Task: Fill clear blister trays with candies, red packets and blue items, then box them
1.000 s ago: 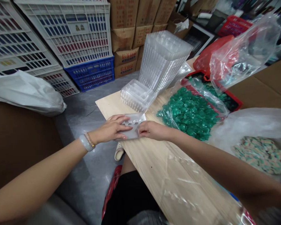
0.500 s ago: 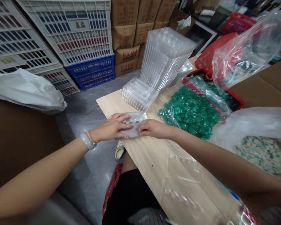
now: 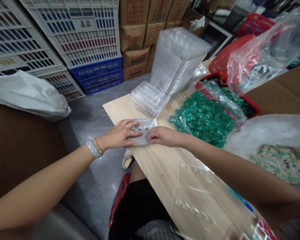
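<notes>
A clear plastic tray [image 3: 143, 139] lies at the table's near-left edge, with a row of small notches along its middle. My left hand [image 3: 122, 134] rests flat across its left part, fingers spread. At the tray's right edge is my right hand [image 3: 162, 136], its fingers curled closed against that edge; what the fingertips pinch is partly hidden. Just beyond them sits a low clear compartment tray stack [image 3: 148, 99], beside a tall stack of clear trays [image 3: 177, 63].
Green wrapped pieces [image 3: 205, 116] lie in a clear bag on the wooden table [image 3: 160, 176], near a red-rimmed bin [image 3: 252, 106]. A bag of pale, green-striped pieces [image 3: 281, 161] is at right. Crates [image 3: 97, 75] and cartons [image 3: 137, 38] stand behind.
Both hands stay in nearly the same place on the tray. The view shifts very slightly; nothing else visibly moves.
</notes>
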`<state>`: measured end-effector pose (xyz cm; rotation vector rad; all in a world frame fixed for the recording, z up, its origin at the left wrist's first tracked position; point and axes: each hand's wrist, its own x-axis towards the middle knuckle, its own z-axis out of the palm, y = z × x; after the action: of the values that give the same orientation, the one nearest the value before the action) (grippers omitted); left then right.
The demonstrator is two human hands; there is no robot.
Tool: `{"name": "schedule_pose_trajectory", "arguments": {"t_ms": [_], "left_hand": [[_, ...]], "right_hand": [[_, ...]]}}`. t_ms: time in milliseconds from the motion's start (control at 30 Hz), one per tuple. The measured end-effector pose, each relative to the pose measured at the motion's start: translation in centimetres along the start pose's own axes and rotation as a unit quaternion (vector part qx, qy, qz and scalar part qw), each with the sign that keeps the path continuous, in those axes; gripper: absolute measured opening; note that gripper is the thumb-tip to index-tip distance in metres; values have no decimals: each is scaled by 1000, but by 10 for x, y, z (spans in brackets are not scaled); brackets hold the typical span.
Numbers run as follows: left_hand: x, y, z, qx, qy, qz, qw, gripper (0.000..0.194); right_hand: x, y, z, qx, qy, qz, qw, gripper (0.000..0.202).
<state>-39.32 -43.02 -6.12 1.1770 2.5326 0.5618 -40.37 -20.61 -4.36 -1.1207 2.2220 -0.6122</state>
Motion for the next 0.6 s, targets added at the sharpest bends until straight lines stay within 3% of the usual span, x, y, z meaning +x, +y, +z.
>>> {"name": "schedule_pose_trajectory", "arguments": {"t_ms": [200,367,467,600], "left_hand": [[0,6,0,18,9,-8,1000,40],[-5,26,14,63,54,-37,996,16],[-7,39,20,89,62,-21,994,14],[-16,66,1,76,143,-11,987,19]], "right_hand": [[-2,-8,1,-58,11,19,998,13],[-2,-17,15,-165,28,32,985,14],[0,-25,19,-241,37,19,970,16],[-11,-48,7,-289,91,9,953,19]]}}
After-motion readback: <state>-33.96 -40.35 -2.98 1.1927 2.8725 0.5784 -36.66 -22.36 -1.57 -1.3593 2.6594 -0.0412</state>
